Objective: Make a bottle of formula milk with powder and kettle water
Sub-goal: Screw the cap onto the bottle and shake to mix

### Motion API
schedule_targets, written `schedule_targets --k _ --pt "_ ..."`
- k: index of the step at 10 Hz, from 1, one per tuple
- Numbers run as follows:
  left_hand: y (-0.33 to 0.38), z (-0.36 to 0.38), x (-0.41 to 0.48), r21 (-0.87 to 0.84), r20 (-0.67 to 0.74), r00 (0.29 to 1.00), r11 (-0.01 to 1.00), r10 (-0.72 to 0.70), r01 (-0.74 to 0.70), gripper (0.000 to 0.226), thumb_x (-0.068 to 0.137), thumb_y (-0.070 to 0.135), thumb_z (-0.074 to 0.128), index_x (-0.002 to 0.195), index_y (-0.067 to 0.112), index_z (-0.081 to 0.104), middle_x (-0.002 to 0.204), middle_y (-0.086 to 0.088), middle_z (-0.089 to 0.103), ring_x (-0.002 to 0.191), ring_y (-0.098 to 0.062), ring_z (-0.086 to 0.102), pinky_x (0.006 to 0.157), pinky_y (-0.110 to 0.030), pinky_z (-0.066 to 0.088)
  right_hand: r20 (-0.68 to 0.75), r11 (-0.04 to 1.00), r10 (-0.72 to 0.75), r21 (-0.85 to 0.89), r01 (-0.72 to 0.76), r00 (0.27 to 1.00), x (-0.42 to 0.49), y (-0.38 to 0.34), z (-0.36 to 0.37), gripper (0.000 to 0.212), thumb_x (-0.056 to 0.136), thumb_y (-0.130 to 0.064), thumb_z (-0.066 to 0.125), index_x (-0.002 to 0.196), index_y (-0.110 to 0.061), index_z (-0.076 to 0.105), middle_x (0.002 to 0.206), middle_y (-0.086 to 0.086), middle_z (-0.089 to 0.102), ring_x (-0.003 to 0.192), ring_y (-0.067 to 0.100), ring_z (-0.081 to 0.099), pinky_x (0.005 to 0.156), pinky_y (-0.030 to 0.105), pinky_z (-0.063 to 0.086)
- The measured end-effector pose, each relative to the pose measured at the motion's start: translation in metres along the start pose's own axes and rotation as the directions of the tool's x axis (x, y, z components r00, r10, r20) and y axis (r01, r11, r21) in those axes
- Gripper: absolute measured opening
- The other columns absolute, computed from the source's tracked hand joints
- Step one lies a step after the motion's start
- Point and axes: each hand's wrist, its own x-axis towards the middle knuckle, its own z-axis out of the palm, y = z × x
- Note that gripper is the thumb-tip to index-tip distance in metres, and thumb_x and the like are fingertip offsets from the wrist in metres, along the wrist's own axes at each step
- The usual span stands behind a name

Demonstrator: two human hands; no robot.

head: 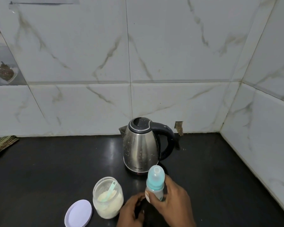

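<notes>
A baby bottle (pixel 155 181) with a teal collar and a clear cap stands tilted above the black counter, gripped round its body by my right hand (pixel 174 203). My left hand (pixel 131 212) sits just left of the bottle's base, fingers curled, and I cannot tell whether it touches the bottle. Left of the hands stands an open clear jar of pale formula powder (pixel 107 198) with a teal scoop (pixel 111 190) stuck in it. The jar's white lid (pixel 78 213) lies flat beside it. A steel kettle (pixel 140 147) with a black lid and handle stands behind the bottle, lid closed.
The black counter (pixel 47 169) meets tiled walls at the back and on the right, forming a corner at the far right. A folded patterned cloth (pixel 2 145) lies at the left edge near the wall.
</notes>
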Motion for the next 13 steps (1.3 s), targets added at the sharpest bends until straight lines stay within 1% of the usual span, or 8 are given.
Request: schedule_targets --k 3,5,7,9,10,11,12,13 --pt "-0.004 -0.001 0.003 0.048 0.016 1.000 0.999 -0.005 0.004 0.077 0.062 0.010 0.053 0.105 0.073 0.049 0.113 0.038 0.059 0.105 0.011 0.061 0.089 -0.003 0.043 0.046 0.996 0.086 0.016 -0.087 0.995 0.030 0.014 0.011 0.062 0.061 -0.065 0.062 0.115 -0.035 0.060 0.098 -0.013 0.073 0.089 0.009 0.068 0.074 0.029 0.055" --pt "-0.002 -0.001 0.002 0.043 0.006 1.000 0.999 0.004 -0.004 0.076 0.062 0.009 0.054 0.105 0.071 0.051 0.112 0.036 0.061 0.106 0.009 0.061 0.088 -0.003 0.044 0.071 0.997 0.072 -0.013 -0.071 0.995 0.037 0.022 0.020 0.061 0.062 -0.065 0.063 0.113 -0.034 0.060 0.101 -0.011 0.073 0.091 0.011 0.068 0.075 0.030 0.055" --pt "0.001 -0.001 0.002 0.046 0.019 1.000 0.999 -0.013 0.012 0.077 0.064 0.009 0.052 0.104 0.075 0.048 0.112 0.040 0.059 0.106 0.012 0.060 0.090 -0.004 0.044 0.099 0.998 0.056 -0.014 -0.055 0.993 0.032 0.025 0.027 0.066 0.063 -0.066 0.061 0.121 -0.036 0.057 0.106 -0.012 0.071 0.096 0.010 0.067 0.075 0.022 0.050" --pt "0.011 -0.006 -0.003 0.025 0.066 0.997 0.999 -0.026 0.025 0.078 0.065 0.009 0.053 0.102 0.077 0.046 0.111 0.043 0.056 0.106 0.015 0.058 0.090 -0.002 0.042 0.159 0.998 0.049 -0.055 -0.041 0.986 0.030 0.029 0.025 0.079 0.064 -0.069 0.055 0.136 -0.038 0.041 0.126 -0.015 0.062 0.112 0.009 0.060 0.085 0.027 0.051" --pt "0.013 -0.012 -0.009 0.056 0.085 0.996 0.998 -0.029 0.024 0.077 0.065 0.011 0.053 0.104 0.078 0.044 0.115 0.042 0.055 0.109 0.013 0.057 0.091 -0.005 0.044 0.154 0.998 0.062 -0.009 -0.062 0.986 0.024 0.034 0.026 0.092 0.066 -0.064 0.064 0.145 -0.041 0.024 0.141 -0.020 0.048 0.125 0.008 0.052 0.095 0.033 0.050" --pt "0.025 -0.022 -0.020 0.078 0.133 0.990 0.997 -0.039 0.028 0.070 0.060 0.029 0.048 0.106 0.081 0.037 0.122 0.039 0.049 0.114 0.009 0.056 0.094 -0.008 0.045 0.063 0.997 0.062 0.030 -0.064 0.996 0.010 0.038 0.028 0.094 0.070 -0.054 0.073 0.148 -0.037 0.023 0.147 -0.017 0.041 0.126 0.007 0.051 0.095 0.034 0.050" --pt "0.049 -0.037 -0.029 0.139 0.175 0.984 0.990 -0.015 -0.009 0.074 0.073 0.027 0.050 0.096 0.091 0.023 0.113 0.032 0.064 0.112 0.013 0.053 0.101 -0.010 0.042 -0.075 0.995 0.043 0.095 -0.036 0.996 -0.006 0.039 0.028 0.087 0.070 -0.036 0.081 0.139 -0.046 0.029 0.136 -0.016 0.052 0.109 0.002 0.057 0.082 0.033 0.056" --pt "0.079 -0.064 -0.049 0.073 0.229 0.973 0.997 -0.014 -0.003 0.081 0.092 0.006 0.056 0.088 0.086 0.042 0.115 0.046 0.053 0.111 0.021 0.048 0.100 -0.009 0.040 -0.171 0.992 -0.003 0.121 0.024 0.985 -0.021 0.037 0.027 0.078 0.068 -0.030 0.080 0.123 -0.061 0.035 0.123 -0.026 0.057 0.100 -0.002 0.059 0.067 0.026 0.057"
